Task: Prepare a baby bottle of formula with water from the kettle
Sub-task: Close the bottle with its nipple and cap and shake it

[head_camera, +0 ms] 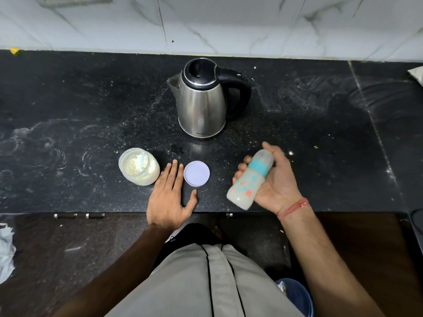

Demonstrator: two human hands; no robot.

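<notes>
My right hand (278, 179) holds a baby bottle (250, 179) tilted above the counter, its capped top pointing away from me. The bottle has a teal collar, coloured prints and milky liquid inside; it looks blurred. My left hand (170, 195) lies flat on the black counter (68, 124), fingers spread, between an uncovered jar of pale formula powder (139, 167) with a scoop in it and the jar's lilac lid (196, 173), which lies flat. A steel kettle (203, 99) with a black lid and handle stands behind them, spout pointing left.
White marble tiles (206, 21) form the wall behind the counter. The counter surface is dusted with white specks. A blue bin (297, 296) stands on the floor at lower right, and crumpled white material (5, 248) lies at the far left.
</notes>
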